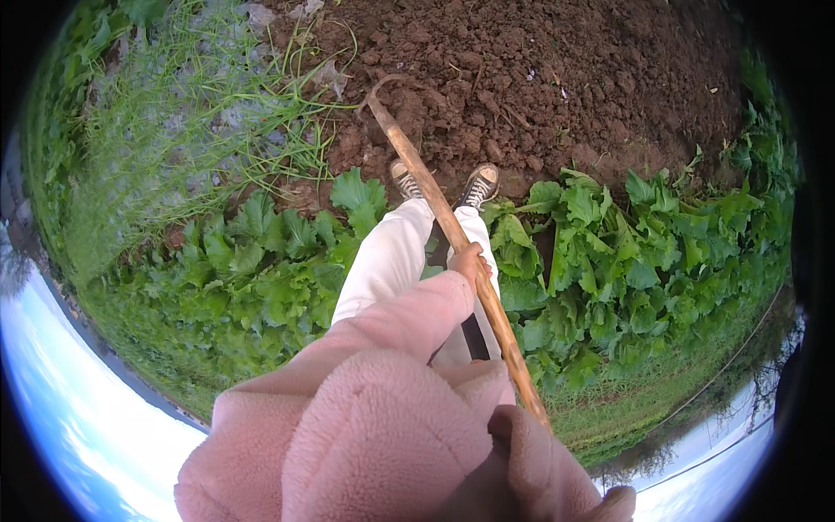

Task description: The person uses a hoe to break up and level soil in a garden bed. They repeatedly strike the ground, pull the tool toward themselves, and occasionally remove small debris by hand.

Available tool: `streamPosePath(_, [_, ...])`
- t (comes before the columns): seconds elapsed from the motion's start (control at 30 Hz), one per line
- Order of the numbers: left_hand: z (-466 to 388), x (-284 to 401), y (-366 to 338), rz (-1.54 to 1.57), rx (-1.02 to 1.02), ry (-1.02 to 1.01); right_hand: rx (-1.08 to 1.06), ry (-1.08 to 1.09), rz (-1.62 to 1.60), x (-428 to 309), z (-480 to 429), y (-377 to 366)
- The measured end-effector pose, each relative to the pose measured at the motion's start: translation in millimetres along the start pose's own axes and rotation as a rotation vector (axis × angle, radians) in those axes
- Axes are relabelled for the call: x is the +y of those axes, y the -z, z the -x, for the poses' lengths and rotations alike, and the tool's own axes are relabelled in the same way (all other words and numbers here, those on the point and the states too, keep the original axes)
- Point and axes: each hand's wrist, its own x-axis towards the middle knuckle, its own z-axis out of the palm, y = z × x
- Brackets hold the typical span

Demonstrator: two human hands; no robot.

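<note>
My left hand (468,262), in a pink fleece sleeve, is wrapped around the long wooden handle (427,186) of a hoe. The handle slants from beside my right side up and leftward, passing over my shoes. Its curved head (390,79) meets the brown soil near the edge of the grassy bed; soil partly hides the blade. Only a sliver of my right hand (480,361) shows below, beside the handle. The pink jacket covers the rest, so its grip cannot be made out.
Loose, clumpy soil (522,72) lies ahead of my black-and-white sneakers (479,186). Thin green shoots (215,111) grow through plastic sheeting at the left. Leafy green vegetables (600,248) border my feet on both sides.
</note>
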Motion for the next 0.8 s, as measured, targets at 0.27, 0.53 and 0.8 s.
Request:
streamPosePath(0.27, [85.5, 259.3, -29.9, 0.004, -0.135, -0.697, 0.324, 0.509, -0.334, -191.2, -174.3, 39.3])
streamPosePath(0.53, [139.0, 368.6, -74.4, -0.118, -0.134, -1.046, 0.216, 0.662, -0.580, -284.4, -205.3, 63.8])
streamPosePath(0.8, [-87.0, 147.2, -18.4, -0.293, 0.129, -0.403, -0.209, 0.150, -0.503, -142.5, -85.3, -5.9])
